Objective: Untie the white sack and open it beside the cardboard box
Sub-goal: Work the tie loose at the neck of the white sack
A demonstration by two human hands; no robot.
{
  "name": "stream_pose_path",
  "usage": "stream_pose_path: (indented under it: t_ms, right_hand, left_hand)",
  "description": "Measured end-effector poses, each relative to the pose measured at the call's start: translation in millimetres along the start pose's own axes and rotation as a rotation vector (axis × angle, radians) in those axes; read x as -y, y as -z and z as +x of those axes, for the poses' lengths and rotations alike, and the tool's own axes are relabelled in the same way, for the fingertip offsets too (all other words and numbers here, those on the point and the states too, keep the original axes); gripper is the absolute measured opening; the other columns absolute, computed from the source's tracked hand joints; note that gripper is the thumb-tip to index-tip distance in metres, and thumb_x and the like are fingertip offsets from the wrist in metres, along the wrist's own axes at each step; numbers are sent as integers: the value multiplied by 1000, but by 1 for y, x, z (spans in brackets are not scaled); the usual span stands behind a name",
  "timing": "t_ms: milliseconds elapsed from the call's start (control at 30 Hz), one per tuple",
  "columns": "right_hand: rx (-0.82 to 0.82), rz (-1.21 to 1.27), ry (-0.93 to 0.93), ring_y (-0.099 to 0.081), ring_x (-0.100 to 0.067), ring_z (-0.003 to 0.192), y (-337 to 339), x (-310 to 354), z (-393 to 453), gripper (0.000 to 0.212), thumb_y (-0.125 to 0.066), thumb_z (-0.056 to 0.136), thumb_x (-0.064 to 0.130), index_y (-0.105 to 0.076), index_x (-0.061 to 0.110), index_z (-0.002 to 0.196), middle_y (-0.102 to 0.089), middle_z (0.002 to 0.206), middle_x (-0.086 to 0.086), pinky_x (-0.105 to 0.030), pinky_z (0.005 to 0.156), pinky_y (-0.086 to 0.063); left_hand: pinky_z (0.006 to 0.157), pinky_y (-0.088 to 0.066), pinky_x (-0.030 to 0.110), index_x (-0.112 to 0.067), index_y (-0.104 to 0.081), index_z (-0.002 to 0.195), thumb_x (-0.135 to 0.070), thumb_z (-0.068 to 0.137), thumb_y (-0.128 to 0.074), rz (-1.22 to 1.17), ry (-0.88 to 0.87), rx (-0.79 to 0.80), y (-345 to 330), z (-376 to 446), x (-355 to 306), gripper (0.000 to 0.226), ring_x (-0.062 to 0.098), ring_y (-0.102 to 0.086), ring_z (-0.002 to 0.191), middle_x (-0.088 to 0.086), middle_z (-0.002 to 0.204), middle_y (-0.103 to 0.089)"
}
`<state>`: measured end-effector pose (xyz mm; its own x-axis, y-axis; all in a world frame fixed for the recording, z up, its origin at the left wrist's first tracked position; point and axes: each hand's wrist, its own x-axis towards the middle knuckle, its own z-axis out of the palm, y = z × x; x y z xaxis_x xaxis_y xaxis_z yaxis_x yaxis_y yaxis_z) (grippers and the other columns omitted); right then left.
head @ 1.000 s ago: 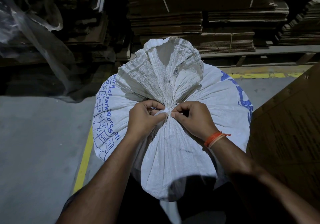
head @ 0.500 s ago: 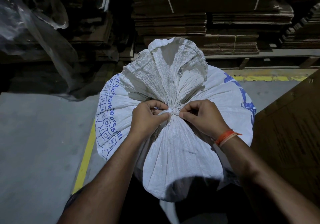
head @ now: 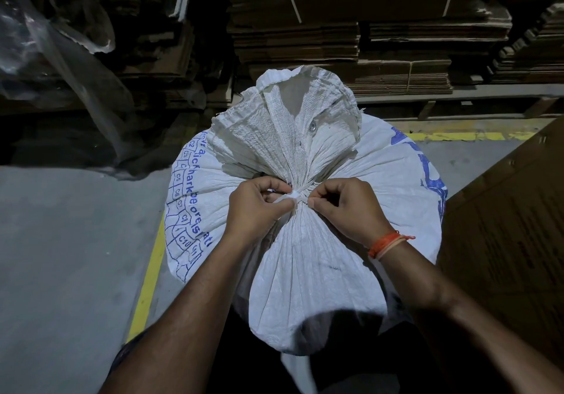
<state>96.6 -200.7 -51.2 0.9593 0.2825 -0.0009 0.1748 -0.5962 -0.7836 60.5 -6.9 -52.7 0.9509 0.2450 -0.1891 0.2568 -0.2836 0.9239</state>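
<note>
Both hands pinched the tie (head: 295, 196) at the sack (head: 305, 256) neck, left hand (head: 256, 210) and right hand (head: 348, 207) on either side. Sack stood beside the box (head: 503, 226), on its left; the woven cloth looked soft, crinkly, slippery, so I judged the knot the best hold.

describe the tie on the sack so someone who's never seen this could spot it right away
Find the big white sack with blue print, standing beside the cardboard box. Its top is gathered into a pleated neck, and the tie is the thin white strip cinched around that neck, pinched between the left hand and right hand.
</note>
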Motion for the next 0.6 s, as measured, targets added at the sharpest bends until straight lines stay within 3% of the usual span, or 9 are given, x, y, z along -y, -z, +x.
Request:
stream_pose_path:
  t_ms: [100, 233, 600]
  right_hand:
    - [47, 29, -11, -71, -6, 74, 5, -1, 1, 7, -81, 85, 26, -80, 21, 81, -76, 74, 9, -28, 72, -57]
    - [150, 89, -37, -72, -8, 78, 16, -5, 4, 3, -81, 86, 19, -81, 20, 83, -79, 79, 6, -33, 79, -58]
    - [-15, 10, -5, -70, -6, 70, -4, -2, 0, 5, -80, 85, 26, -80, 23, 80, -76, 73, 11, -26, 69, -56]
  left_hand:
    - [66, -48, 25, -22, -80, 88, -19, 73, -86, -6, 12, 8, 0, 0, 0, 16, 2, -56, 51, -9, 57, -67]
    - [63, -46, 22, -20, -80, 89, -14, 76, -87, -22, 41, 13, 0, -1, -1, 16, 2, -54, 47, -8, 57, -66]
    - [63, -47, 21, -20, -80, 88, -15, 76, -87, -23, 39, 5, 0, -2, -2, 15, 1, -55, 48, -10, 55, -66]
